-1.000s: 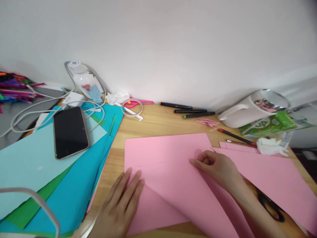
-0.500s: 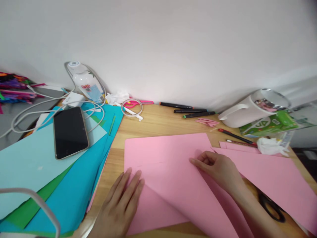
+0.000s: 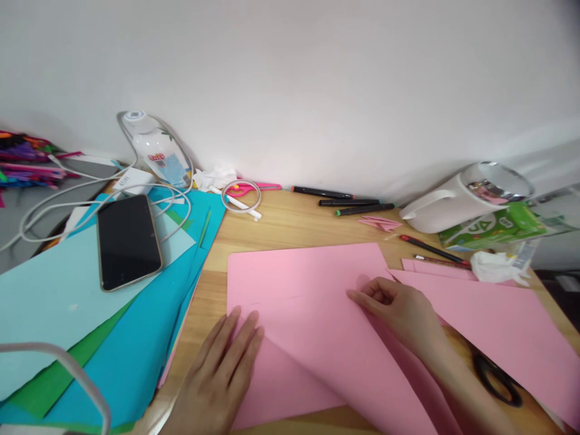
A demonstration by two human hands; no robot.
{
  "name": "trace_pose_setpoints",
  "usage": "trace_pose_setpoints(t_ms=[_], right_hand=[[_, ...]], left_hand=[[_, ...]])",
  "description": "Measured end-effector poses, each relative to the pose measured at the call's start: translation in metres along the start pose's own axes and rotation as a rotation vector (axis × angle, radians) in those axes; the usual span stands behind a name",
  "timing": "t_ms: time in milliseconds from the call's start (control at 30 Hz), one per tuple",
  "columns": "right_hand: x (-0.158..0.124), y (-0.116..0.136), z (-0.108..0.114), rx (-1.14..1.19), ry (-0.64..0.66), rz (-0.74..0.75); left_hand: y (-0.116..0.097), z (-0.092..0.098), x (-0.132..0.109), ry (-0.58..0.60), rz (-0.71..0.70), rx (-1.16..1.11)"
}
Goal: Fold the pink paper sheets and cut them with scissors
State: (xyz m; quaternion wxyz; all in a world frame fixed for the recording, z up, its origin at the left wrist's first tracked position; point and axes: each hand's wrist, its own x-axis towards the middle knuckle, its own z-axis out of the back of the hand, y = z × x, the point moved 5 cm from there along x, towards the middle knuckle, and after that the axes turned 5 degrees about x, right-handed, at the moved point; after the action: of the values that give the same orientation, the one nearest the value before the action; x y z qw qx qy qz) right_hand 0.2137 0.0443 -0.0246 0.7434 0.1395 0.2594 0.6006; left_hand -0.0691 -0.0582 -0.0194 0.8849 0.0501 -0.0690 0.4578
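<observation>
A large sheet of pink paper lies before me, its near part curling up over the pink layer beneath. My left hand rests flat with fingers outstretched on the lower left of the paper. At the right edge, my right hand pinches the paper between thumb and fingertips, the other fingers curled in. Faint pencil-like lines cross the sheet near the left fingertips. A second pink sheet lies to the right, partly over black-handled scissors.
Blue, green and pale papers spread on the left under a phone and looped cable. A bottle, pink scissors and markers line the wall. A white mug lies tipped at right, near a cutter knife.
</observation>
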Motion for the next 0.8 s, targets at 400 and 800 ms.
trace_pose_setpoints(t_ms=[400,800], right_hand=[[0.0008,-0.0008,-0.0008,-0.006,0.010,-0.021],[0.0004,-0.0004,-0.0004,-0.025,-0.009,0.004]], left_hand=[[0.0017,-0.0004,0.0002,-0.005,-0.082,0.069],[0.0006,-0.0001,0.0002,-0.005,-0.052,0.061]])
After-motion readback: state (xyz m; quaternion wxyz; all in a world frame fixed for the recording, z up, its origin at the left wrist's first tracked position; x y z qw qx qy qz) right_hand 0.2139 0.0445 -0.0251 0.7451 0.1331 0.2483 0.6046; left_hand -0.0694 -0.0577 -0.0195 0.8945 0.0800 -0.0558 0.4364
